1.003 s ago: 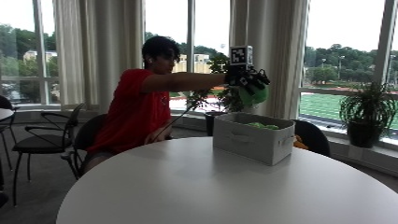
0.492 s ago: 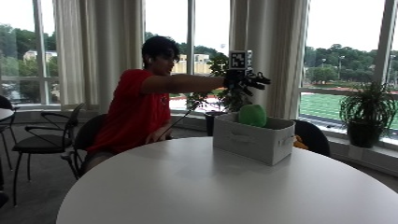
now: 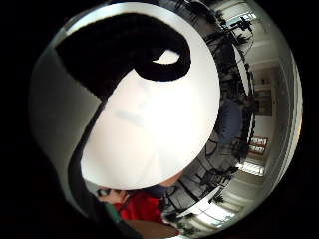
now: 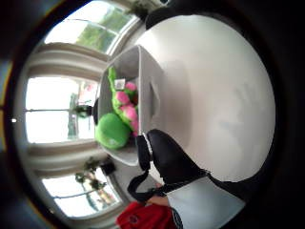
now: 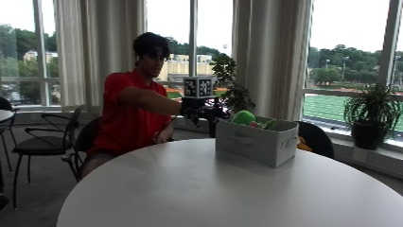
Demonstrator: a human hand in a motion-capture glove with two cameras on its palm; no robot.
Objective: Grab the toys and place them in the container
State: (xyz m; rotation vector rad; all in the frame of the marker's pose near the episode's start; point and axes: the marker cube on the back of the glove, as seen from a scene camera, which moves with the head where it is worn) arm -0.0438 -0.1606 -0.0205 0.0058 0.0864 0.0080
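Green toys [image 5: 244,117] inside grey container [image 5: 255,142]

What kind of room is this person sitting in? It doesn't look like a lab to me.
Probably a lounge or meeting area in an office or campus building. A large round white table stands by tall curtained windows overlooking a sports field, with black chairs and potted plants along the sill.

Green toys lay in the grey container.
The container [image 5: 257,142], a grey fabric box with a handle slot in its side, stood upright on the round white table near its far edge. A round green plush toy [image 4: 112,131] sat at one end inside, beside a green toy with pink patches [image 4: 125,106] (its shape unclear), both poking above the rim.
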